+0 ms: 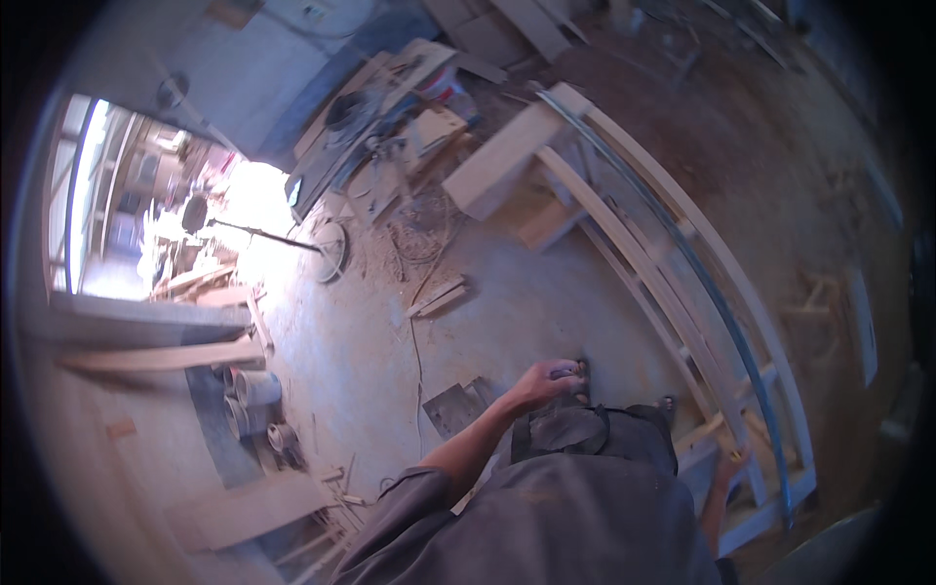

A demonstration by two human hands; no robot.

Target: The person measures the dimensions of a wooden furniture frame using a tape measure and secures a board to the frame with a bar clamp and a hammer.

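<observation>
My left hand [544, 382] reaches forward over the dusty floor, its fingers closed on a small dark and yellowish object [573, 370]. Just below it lies a dark bag or garment [595, 434] at my front. My right hand [727, 471] is low at the right and touches a rail of the curved wooden frame [673, 263], next to a small yellow spot. That hand is small and blurred, so its grip is unclear. A thin bluish curved strip [717, 312] runs along the frame.
A thick timber block [502, 161] lies at the frame's far end. A machine and boards [375, 136] stand further back. Round tins [249, 400] and planks [166, 356] lie at the left by a bright doorway [146, 214]. A cable [419, 341] crosses the floor.
</observation>
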